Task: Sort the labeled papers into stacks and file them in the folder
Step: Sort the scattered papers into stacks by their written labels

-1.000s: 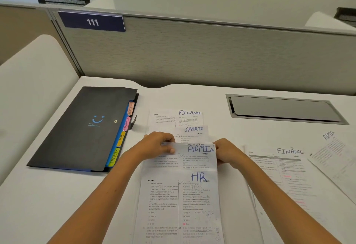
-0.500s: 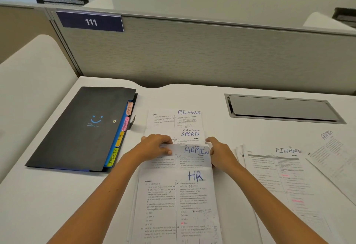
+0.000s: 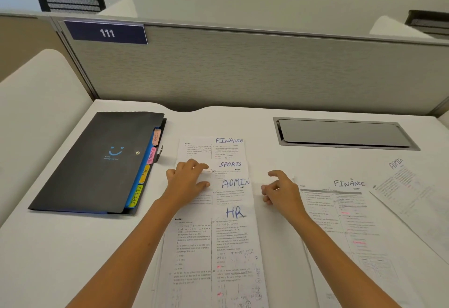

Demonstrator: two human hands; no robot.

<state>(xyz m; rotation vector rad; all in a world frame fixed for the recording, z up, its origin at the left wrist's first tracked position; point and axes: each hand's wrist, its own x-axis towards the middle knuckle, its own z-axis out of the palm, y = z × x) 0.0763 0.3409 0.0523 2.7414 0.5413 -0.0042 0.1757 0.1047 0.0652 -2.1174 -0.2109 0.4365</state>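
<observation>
Four sheets lie fanned in a column at the desk's middle: FINANCE (image 3: 228, 141) farthest, then SPORTS (image 3: 230, 164), ADMIN (image 3: 235, 183) and HR (image 3: 234, 212) nearest. My left hand (image 3: 187, 182) rests on the left part of the SPORTS and ADMIN sheets, fingers stretched to the right. My right hand (image 3: 279, 192) hovers just right of the column, fingers loosely curled and holding nothing. A closed black folder (image 3: 97, 161) with coloured tabs marked ADMIN, FINANCE, HR and SPORTS lies to the left. Another FINANCE sheet (image 3: 348, 183) and another ADMIN sheet (image 3: 398, 174) lie on the right.
A grey metal cable hatch (image 3: 340, 133) is set into the white desk (image 3: 60, 247) at the back right. A grey partition (image 3: 243, 71) with a plate reading 111 (image 3: 107, 33) closes off the far side. The desk's left edge curves beside the folder.
Both hands held the top of the ADMIN sheet and slid it leftward into line. My right hand has now let go and moved right; the left hand lies flatter on the sheets.
</observation>
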